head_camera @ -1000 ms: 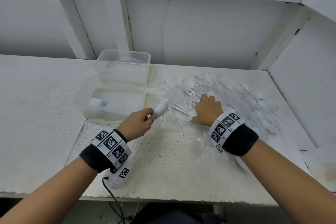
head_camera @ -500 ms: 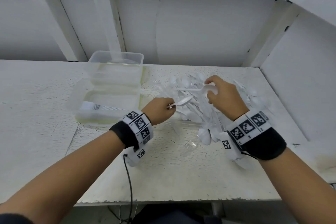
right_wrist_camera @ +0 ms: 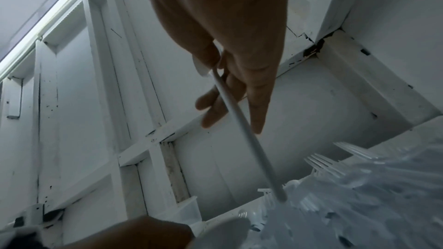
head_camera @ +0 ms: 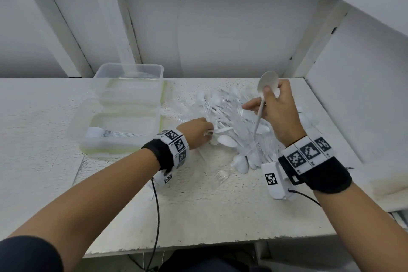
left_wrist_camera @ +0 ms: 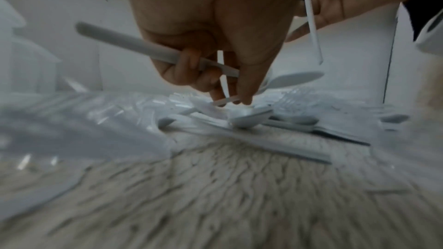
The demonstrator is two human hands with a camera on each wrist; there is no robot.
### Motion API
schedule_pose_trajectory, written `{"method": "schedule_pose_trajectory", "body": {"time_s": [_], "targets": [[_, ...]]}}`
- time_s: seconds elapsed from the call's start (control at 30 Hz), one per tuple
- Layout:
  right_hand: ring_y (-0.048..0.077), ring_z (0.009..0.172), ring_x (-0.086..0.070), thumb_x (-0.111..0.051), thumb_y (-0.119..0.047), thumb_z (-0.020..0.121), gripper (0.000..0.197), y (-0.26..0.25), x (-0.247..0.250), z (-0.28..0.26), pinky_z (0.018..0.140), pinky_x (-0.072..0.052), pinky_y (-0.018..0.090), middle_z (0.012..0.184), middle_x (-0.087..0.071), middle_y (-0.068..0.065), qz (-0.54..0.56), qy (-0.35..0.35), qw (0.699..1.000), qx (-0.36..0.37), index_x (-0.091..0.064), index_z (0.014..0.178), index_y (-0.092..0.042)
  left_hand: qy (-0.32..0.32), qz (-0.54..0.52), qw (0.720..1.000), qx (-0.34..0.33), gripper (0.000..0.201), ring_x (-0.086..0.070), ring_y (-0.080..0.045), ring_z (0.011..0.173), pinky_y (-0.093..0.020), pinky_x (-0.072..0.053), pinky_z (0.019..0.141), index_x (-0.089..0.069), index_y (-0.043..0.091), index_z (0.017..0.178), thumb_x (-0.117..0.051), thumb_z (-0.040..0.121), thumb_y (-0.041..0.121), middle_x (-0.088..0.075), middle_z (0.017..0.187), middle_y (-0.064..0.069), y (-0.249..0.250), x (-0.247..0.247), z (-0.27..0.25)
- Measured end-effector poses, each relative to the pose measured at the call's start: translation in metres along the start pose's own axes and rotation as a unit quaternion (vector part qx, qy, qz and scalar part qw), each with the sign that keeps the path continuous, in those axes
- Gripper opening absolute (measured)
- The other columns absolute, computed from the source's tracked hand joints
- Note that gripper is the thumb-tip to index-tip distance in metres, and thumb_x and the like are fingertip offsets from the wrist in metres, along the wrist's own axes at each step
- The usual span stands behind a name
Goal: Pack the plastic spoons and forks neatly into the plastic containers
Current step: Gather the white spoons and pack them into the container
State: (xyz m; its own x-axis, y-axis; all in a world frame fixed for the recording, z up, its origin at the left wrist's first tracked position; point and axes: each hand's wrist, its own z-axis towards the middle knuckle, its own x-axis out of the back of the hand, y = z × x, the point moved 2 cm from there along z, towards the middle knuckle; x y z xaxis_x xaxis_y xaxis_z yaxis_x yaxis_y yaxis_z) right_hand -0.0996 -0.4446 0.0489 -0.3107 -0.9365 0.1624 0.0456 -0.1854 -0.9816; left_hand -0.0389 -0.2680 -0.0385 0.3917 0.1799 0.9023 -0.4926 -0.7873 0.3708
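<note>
A loose pile of white spoons and clear forks (head_camera: 238, 126) lies on the white table (head_camera: 198, 205). My right hand (head_camera: 271, 104) is raised above the pile and pinches a white spoon (head_camera: 266, 88) near its bowl, the handle (right_wrist_camera: 242, 130) pointing down. My left hand (head_camera: 198, 131) sits at the pile's left edge, its fingers curled round a white spoon (left_wrist_camera: 148, 49) whose bowl (left_wrist_camera: 297, 80) points right. The near clear container (head_camera: 119, 132) holds a neat row of cutlery (head_camera: 103, 133). Behind it stands a second clear container (head_camera: 130, 81).
A lone clear fork (head_camera: 220, 175) lies on the table in front of the pile. White walls and posts close the back and right side. A black cable (head_camera: 157, 216) hangs from my left wrist over the table's front edge.
My right hand has lifted a white spoon up out of the pile and turned it bowl-up. My left hand, still holding its spoon, has moved right to the pile's edge.
</note>
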Motion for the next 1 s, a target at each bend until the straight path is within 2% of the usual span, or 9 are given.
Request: {"method": "schedule_pose_trajectory", "body": {"time_s": [0.17, 0.2, 0.27, 0.37, 0.47, 0.63, 0.77, 0.87, 1.0], "targets": [[0.007, 0.046, -0.041, -0.036, -0.028, 0.101, 0.010, -0.009, 0.001, 0.011, 0.044, -0.038, 0.022, 0.062, -0.042, 0.000, -0.054, -0.015, 0.997, 0.046, -0.041, 0.094, -0.033, 0.109, -0.143, 0.983, -0.029, 0.023, -0.053, -0.013, 0.088, -0.023, -0.035, 0.076, -0.063, 0.011, 0.109, -0.054, 0.093, 0.025, -0.060, 0.099, 0.000, -0.003, 0.018, -0.017], [0.008, 0.050, -0.040, -0.041, -0.030, 0.099, 0.002, -0.008, -0.001, 0.015, 0.045, -0.036, 0.021, 0.064, -0.043, 0.000, -0.086, -0.043, 0.994, 0.044, -0.042, 0.101, -0.030, 0.122, -0.180, 0.976, -0.016, 0.021, -0.051, -0.009, 0.081, -0.023, -0.035, 0.072, -0.064, 0.013, 0.105, -0.054, 0.093, 0.026, -0.058, 0.092, 0.004, -0.004, 0.022, -0.020], [0.010, 0.060, -0.045, -0.052, -0.034, 0.093, 0.025, 0.001, -0.005, 0.021, 0.053, -0.038, 0.020, 0.071, -0.047, -0.001, -0.174, -0.101, 0.979, 0.028, -0.043, 0.114, -0.023, 0.151, -0.243, 0.958, 0.003, 0.012, -0.048, -0.004, 0.069, -0.020, -0.035, 0.062, -0.060, 0.018, 0.094, -0.053, 0.094, 0.028, -0.054, 0.079, 0.009, -0.008, 0.031, -0.026], [0.004, 0.063, -0.042, -0.061, -0.036, 0.088, 0.030, 0.012, -0.018, 0.022, 0.056, -0.032, 0.018, 0.074, -0.043, -0.009, -0.304, -0.180, 0.935, 0.034, -0.045, 0.107, -0.017, 0.201, -0.304, 0.931, 0.030, 0.020, -0.044, -0.004, 0.064, -0.017, -0.032, 0.057, -0.050, 0.020, 0.076, -0.052, 0.095, 0.024, -0.049, 0.071, 0.007, -0.016, 0.044, -0.032], [0.006, 0.059, -0.040, -0.059, -0.029, 0.090, 0.015, 0.023, -0.034, 0.021, 0.054, -0.031, 0.020, 0.067, -0.041, -0.009, -0.446, -0.263, 0.852, 0.081, -0.050, 0.090, -0.017, 0.212, -0.378, 0.899, 0.059, 0.018, -0.050, -0.009, 0.075, -0.023, -0.037, 0.067, -0.054, 0.010, 0.087, -0.048, 0.096, 0.024, -0.059, 0.080, 0.004, -0.021, 0.054, -0.040], [0.019, 0.074, -0.049, -0.048, -0.026, 0.094, 0.018, 0.042, -0.063, 0.011, 0.058, -0.037, 0.025, 0.090, -0.041, -0.001, -0.656, -0.384, 0.624, 0.179, -0.064, 0.101, -0.024, 0.155, -0.465, 0.867, 0.089, 0.017, -0.056, -0.010, 0.068, -0.026, -0.044, 0.067, -0.047, 0.018, 0.085, -0.039, 0.100, 0.020, -0.057, 0.073, 0.002, -0.025, 0.057, -0.050], [0.021, 0.072, -0.047, -0.049, -0.012, 0.093, 0.021, 0.051, -0.074, 0.007, 0.048, -0.031, 0.024, 0.113, -0.048, 0.004, -0.709, -0.415, 0.533, 0.205, -0.064, 0.107, -0.015, 0.123, -0.486, 0.856, 0.130, 0.016, -0.042, -0.012, 0.051, -0.023, -0.037, 0.049, -0.044, 0.019, 0.087, -0.036, 0.101, 0.022, -0.047, 0.065, 0.000, -0.029, 0.047, -0.054], [0.021, 0.080, -0.054, -0.045, -0.014, 0.094, 0.022, 0.050, -0.073, 0.007, 0.050, -0.028, 0.023, 0.114, -0.053, 0.002, -0.689, -0.418, 0.542, 0.237, -0.062, 0.107, -0.011, 0.121, -0.479, 0.857, 0.147, 0.016, -0.033, -0.010, 0.050, -0.020, -0.030, 0.046, -0.044, 0.021, 0.087, -0.036, 0.100, 0.022, -0.041, 0.065, 0.001, -0.032, 0.042, -0.055], [0.018, 0.083, -0.052, -0.050, -0.023, 0.093, 0.018, 0.046, -0.067, 0.007, 0.052, -0.029, 0.023, 0.105, -0.054, 0.001, -0.598, -0.405, 0.645, 0.249, -0.059, 0.103, -0.011, 0.122, -0.468, 0.861, 0.159, 0.014, -0.032, -0.011, 0.051, -0.020, -0.027, 0.045, -0.047, 0.017, 0.088, -0.039, 0.098, 0.020, -0.041, 0.065, 0.001, -0.033, 0.040, -0.053]]}}
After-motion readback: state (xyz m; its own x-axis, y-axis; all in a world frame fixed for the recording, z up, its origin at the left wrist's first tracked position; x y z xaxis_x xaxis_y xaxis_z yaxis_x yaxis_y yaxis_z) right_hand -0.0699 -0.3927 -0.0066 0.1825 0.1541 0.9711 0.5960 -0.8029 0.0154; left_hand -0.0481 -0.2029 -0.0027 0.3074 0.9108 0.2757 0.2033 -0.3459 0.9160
